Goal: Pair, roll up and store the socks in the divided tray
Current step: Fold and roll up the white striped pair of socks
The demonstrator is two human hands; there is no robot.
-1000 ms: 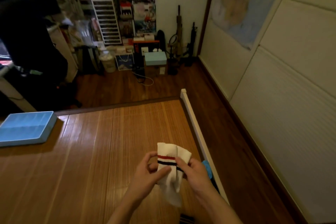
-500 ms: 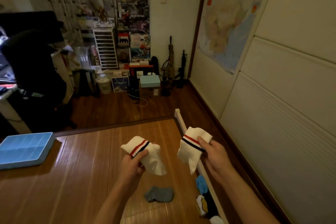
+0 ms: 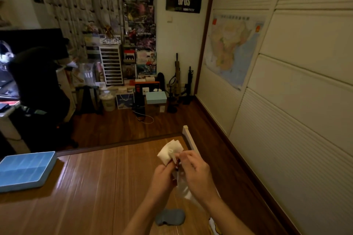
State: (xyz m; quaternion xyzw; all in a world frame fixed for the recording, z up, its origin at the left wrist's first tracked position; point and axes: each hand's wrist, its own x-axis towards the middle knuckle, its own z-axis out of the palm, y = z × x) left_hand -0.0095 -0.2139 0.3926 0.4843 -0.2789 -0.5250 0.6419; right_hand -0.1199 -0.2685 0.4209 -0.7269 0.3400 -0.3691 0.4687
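Head view is showing the left hand (image 3: 162, 176) and right hand (image 3: 197, 172) pinching the soft, floppy socks (image 3: 169, 152), which are probably handling best when gripped near their tops.

One white sock bundle (image 3: 170, 151) sits in the fingers (image 3: 188, 155), one grey sock (image 3: 170, 216) lies below them, and one blue divided tray (image 3: 26, 170) lies far left.

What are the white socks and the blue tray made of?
The white socks look like soft knitted cloth, maybe cotton: they bunch and fold between the left hand and right hand. The blue tray looks stiff and matte, fabric-covered or plastic. Its thin dividers run straight, but the dim light leaves this open.
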